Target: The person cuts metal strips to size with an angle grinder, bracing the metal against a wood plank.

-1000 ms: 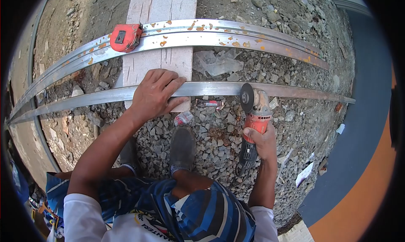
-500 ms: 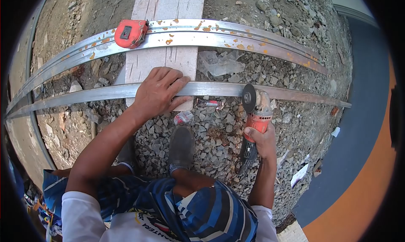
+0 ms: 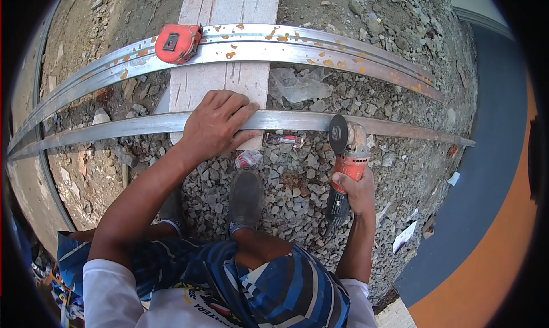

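My left hand (image 3: pixel 217 125) is clamped over the nearer metal bar (image 3: pixel 286 120), fingers across its top and thumb on the near side, where the bar crosses a pale board (image 3: pixel 189 90). My right hand (image 3: pixel 355 192) is wrapped round the red and black body of an angle grinder (image 3: pixel 350 165), thumb along its side. The grinder's dark cutting disc (image 3: pixel 338 132) stands on edge and overlaps the bar to the right of my left hand. Beyond, a red tape measure (image 3: pixel 178 43) rests on two metal channels (image 3: pixel 263 53) with orange-yellow patches.
Gravel (image 3: pixel 286 185) covers the ground around my shoes (image 3: pixel 246 196). A clear plastic bag (image 3: pixel 300 83) lies past the bar, and a small crumpled wrapper (image 3: pixel 249 158) near my foot. Blue-grey and orange flooring (image 3: pixel 480 213) runs along the right.
Both hands, the bar and the grinder keep almost the same places; only a very slight shift of the view shows.
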`<state>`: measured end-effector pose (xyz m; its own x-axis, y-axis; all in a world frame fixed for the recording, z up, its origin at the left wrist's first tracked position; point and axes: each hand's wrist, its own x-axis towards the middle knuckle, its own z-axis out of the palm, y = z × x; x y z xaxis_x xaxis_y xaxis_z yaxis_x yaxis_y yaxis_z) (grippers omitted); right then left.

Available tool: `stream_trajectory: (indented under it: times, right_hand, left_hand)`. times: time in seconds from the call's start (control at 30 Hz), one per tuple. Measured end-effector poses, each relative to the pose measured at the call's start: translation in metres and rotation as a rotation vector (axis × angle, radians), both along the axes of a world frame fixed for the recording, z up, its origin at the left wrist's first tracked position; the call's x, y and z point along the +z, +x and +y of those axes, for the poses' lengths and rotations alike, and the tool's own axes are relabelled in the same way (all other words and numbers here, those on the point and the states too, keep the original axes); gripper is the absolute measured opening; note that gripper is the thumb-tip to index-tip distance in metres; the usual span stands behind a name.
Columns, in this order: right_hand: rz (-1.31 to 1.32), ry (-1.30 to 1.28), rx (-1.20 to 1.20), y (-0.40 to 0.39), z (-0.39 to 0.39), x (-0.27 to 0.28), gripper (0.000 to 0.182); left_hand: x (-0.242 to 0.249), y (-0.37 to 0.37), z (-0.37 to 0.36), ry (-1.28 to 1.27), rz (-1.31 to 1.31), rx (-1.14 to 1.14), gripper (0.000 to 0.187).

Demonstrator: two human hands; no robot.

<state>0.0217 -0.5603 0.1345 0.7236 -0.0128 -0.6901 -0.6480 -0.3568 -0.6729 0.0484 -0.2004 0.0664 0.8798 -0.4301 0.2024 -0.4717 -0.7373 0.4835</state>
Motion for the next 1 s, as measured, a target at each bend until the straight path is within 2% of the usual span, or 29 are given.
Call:
stream_trajectory:
  times: [0.7, 0.87, 1.0]
  right_hand:
    - [-0.016, -0.037, -0.002, 0.005, 0.005, 0.004, 0.044]
    - [-0.038, -0.005, 0.003, 0.008, 0.006, 0.006, 0.045]
    - [-0.017, 0.088, -0.096, -0.003, -0.003, 0.006, 0.044]
  left_hand:
    - [0.000, 0.001, -0.001, 0.007, -0.004, -0.002, 0.050]
    - [0.004, 0.001, -0.003, 0.013, -0.002, -0.014, 0.050]
    - [0.004, 0.002, -0.004, 0.025, 0.006, -0.002, 0.050]
